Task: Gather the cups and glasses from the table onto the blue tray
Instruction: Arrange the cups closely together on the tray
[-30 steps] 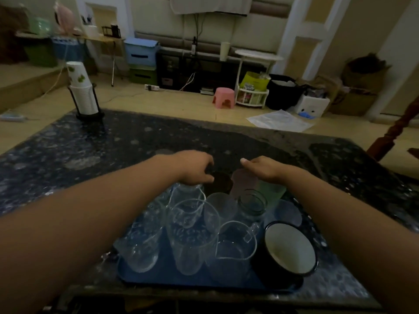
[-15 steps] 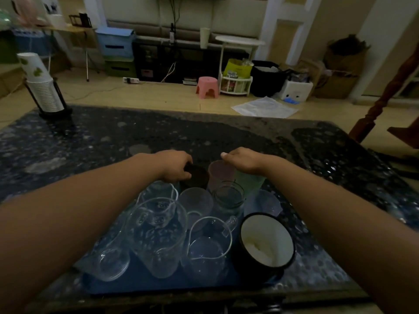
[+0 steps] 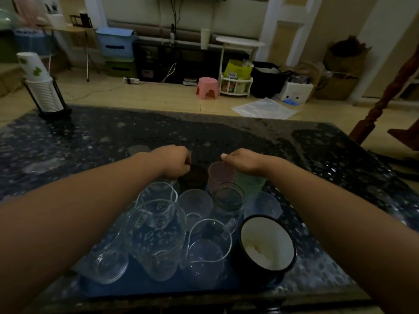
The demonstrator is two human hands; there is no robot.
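A blue tray (image 3: 158, 288) at the table's near edge carries several clear glasses, among them a large printed glass (image 3: 156, 234), a handled glass jug (image 3: 208, 250) and a jar (image 3: 229, 198). A black enamel mug (image 3: 265, 243) with a white inside stands at the tray's right. At the far end stand a dark cup (image 3: 195, 177), a pink cup (image 3: 221, 177) and a green cup (image 3: 249, 184). My left hand (image 3: 174, 162) curls over the dark cup's rim. My right hand (image 3: 244, 160) lies over the pink and green cups, thumb at the pink rim.
The dark speckled table (image 3: 90, 141) stretches beyond the tray. A stack of paper cups in a black holder (image 3: 43, 87) stands at its far left corner. A wooden chair (image 3: 385, 105) is at the right. A low clear glass (image 3: 108, 264) leans at the tray's left edge.
Both hands stay on the far cups. The view has shifted a little to the right and closer, and the low glass at the tray's left leans further outward than a second ago.
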